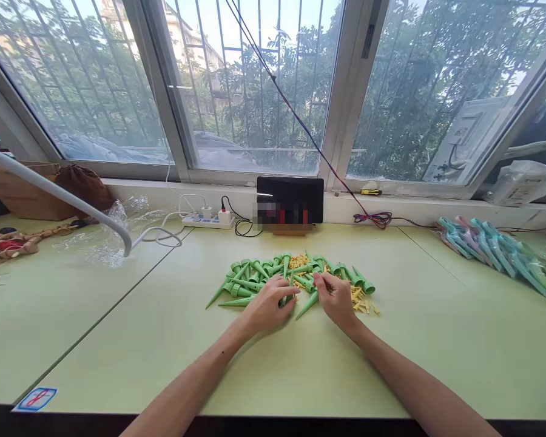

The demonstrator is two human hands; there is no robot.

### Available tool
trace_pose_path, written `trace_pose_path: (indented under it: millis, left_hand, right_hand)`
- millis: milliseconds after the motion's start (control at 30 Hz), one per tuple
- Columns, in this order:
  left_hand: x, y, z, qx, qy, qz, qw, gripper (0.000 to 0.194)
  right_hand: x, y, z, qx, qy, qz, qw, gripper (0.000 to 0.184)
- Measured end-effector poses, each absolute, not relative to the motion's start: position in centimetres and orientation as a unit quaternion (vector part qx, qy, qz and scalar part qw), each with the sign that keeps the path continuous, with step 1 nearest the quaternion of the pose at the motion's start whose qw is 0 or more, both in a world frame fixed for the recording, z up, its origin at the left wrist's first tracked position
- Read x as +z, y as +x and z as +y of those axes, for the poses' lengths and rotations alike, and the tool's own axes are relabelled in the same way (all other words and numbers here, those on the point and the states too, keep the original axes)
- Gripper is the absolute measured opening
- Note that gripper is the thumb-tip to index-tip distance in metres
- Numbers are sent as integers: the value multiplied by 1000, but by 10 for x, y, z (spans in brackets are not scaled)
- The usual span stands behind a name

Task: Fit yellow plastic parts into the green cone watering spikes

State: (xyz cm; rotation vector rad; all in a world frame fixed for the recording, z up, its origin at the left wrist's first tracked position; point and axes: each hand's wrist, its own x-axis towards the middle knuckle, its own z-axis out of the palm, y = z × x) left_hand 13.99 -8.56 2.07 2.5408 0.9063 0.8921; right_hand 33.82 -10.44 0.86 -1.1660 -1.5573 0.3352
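Observation:
Green plastic watering spikes (241, 291) lie in a loose heap on the pale green table, pointing various ways. Small yellow plastic pieces (358, 297) are scattered among them and to their right. My left hand (270, 305) is at the heap's front edge, its fingers curled round a green spike (290, 285) that is partly hidden by them. Close by on the right, my right hand (337, 298) is closed in a pinch; whatever its fingertips hold is too small to make out. Below those fingertips, another green spike (307, 305) points toward me.
A dark screen (290, 197) stands behind the heap, by the windowsill. To its left are a white power strip (208, 221), cables and crumpled clear plastic (116, 233). Wrapped turquoise items (495, 246) lie at right. A grey curved tube (64, 194) crosses the left side.

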Motion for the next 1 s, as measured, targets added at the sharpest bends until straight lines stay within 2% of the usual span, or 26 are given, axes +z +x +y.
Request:
trace_pose_path:
  millis: [333,733,1000]
  left_hand:
    - [19,139,-86,314,873,330,174,31]
    - [21,139,-85,301,876,342,158,22]
    - [21,140,-88,342,871,323,144,18]
  right_hand:
    - [7,340,-102,149,-496,-659,546,43]
    - [9,342,-101,135,-499,-665,539,43]
    - [10,339,-103,136,-490,-680,528,41]
